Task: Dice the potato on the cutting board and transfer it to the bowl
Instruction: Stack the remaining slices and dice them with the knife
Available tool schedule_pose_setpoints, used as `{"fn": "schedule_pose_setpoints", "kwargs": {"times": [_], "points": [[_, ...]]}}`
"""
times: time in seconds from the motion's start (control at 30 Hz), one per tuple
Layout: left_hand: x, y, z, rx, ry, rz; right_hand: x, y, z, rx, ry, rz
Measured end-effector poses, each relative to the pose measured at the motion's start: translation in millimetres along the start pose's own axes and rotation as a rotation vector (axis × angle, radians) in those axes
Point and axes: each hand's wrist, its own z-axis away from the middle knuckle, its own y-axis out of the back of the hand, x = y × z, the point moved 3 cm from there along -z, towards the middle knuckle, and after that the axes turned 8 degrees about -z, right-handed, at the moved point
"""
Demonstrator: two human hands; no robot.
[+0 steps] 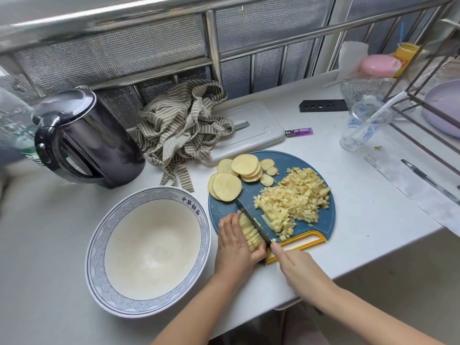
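Gripping knife [252, 224], right hand [296, 266]; left hand [236, 241] curled over potato strips [251, 232].

Your right hand [296, 267] hides the knife [252, 221] handle; your left hand [236, 245] covers the potato strips [249, 231] at their near end. Toward 12 o'clock, striped cloth [184, 125] buries part of the white board [258, 125]. The frame edge cuts the lilac bowl [440, 113] at 3 o'clock.

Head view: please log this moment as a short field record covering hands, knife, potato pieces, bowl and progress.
left hand: grips the potato stack on the cutting board
right hand: holds the knife, blade against the stack
diced pile: on the board's right half
round slices: uncut, at the board's far left
bowl: left of the board, no potato inside
progress: dicing partway, transfer not begun
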Motion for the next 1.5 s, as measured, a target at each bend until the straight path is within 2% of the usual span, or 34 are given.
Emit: {"fn": "schedule_pose_setpoints", "kwargs": {"times": [0.2, 0.5, 0.57, 0.67, 0.73, 0.8, 0.93, 1.0, 1.13, 1.3, 1.5], "points": [[0, -1, -1, -0.005, 0.01, -0.035, 2, 5, -7, -0.035, -0.038, -0.014], [5, 2, -2, 0.023, 0.035, -0.088, 7, 7, 4, -0.058, 0.004, 0.135], [5, 2, -2, 0.037, 0.027, -0.097, 10, 4, 5, -0.023, 0.035, 0.267], [5, 1, -1, 0.002, 0.028, -0.148, 11, 4, 10, 0.029, 0.071, 0.595], [4, 0, 0, -0.012, 0.028, -0.156, 15, 5, 11, 0.034, 0.093, 0.664], [4, 0, 0, 0.004, 0.024, -0.133, 17, 8, 12, 0.064, 0.087, 0.571], [6, 3, 0, 0.042, 0.016, -0.081, 20, 21, 2, 0.013, -0.103, -0.11], [6, 4, -1, 0.031, 0.023, -0.064, 21, 26, -1, -0.028, -0.157, -0.259], [3, 1, 1, 0.005, 0.036, -0.017, 20, 25, -2, -0.071, -0.175, -0.325], [-3, 0, 2, -0.015, 0.009, 0.069, 17, 14, -2, 0.003, -0.073, -0.155], [-11, 4, 3, -0.003, -0.067, 0.11, 10, 4, -1, -0.01, -0.024, -0.111]]}}
